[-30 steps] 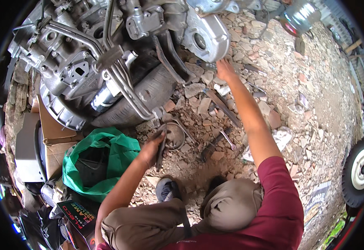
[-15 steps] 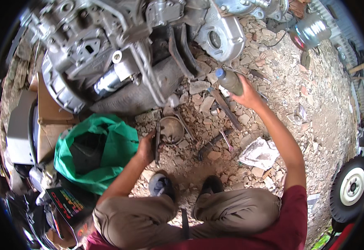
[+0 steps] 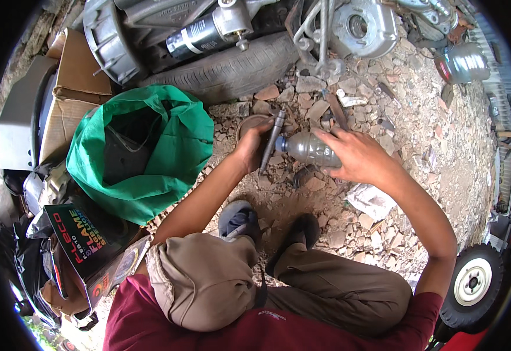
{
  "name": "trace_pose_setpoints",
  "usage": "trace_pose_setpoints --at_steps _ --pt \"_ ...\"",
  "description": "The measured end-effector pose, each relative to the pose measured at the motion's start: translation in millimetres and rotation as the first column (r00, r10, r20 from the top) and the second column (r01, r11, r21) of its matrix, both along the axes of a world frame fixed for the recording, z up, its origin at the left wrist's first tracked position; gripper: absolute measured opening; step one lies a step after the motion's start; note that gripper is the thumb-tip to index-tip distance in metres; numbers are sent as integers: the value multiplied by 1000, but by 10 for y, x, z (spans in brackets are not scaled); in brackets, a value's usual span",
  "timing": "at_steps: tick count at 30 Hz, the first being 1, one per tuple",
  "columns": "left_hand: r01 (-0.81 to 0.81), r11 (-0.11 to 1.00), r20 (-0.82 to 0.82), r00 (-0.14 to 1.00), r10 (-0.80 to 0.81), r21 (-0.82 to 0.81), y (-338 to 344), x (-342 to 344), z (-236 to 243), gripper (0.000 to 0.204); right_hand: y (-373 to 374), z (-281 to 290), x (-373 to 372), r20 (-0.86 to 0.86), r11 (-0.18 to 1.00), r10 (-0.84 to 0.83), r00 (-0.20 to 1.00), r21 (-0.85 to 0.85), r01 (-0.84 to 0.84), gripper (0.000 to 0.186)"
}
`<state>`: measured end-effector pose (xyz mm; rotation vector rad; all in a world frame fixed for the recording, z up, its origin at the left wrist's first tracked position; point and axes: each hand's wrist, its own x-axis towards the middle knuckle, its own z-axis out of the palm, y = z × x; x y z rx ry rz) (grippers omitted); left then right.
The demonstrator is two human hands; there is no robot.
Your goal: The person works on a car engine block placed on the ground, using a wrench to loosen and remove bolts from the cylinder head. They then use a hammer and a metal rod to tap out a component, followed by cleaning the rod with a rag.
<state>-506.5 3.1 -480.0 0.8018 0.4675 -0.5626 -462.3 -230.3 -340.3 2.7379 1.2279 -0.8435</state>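
My left grip [image 3: 252,146] holds a dark metal bar [image 3: 273,138]; my right grip [image 3: 358,155] holds a blue-capped plastic bottle [image 3: 308,149] near it.

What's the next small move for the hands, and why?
Probably loosen the blue cap with the left hand: the cap looks to be on, and the right hand holds the bottle sideways, its capped end pointing at the metal bar in the left hand.

Stony grnd [image 3: 442,187], corrug. sheeting [image 3: 500,105] at far R, bright daylight
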Motion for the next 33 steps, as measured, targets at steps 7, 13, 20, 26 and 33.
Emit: trace_pose_setpoints --at_steps 7,13,20,26,33 --pt "24 999 -116 993 -27 -22 -10 31 8 43 256 115 2 150 998 46 988 -51 -39 71" --pt "3 990 -50 999 -10 -139 72 55 114 40 285 -64 -93 380 963 250 891 -2 -270 62" --pt "18 986 19 1000 -15 -166 213 -31 41 44 541 116 -80 310 977 213 927 -61 -204 75" --pt "-54 963 12 998 60 -265 264 -75 26 45 560 315 1 307 992 117 945 16 -128 52" --pt "-23 983 15 1000 26 -184 300 -78 31 39 535 288 -101 318 989 110 942 57 -134 56"
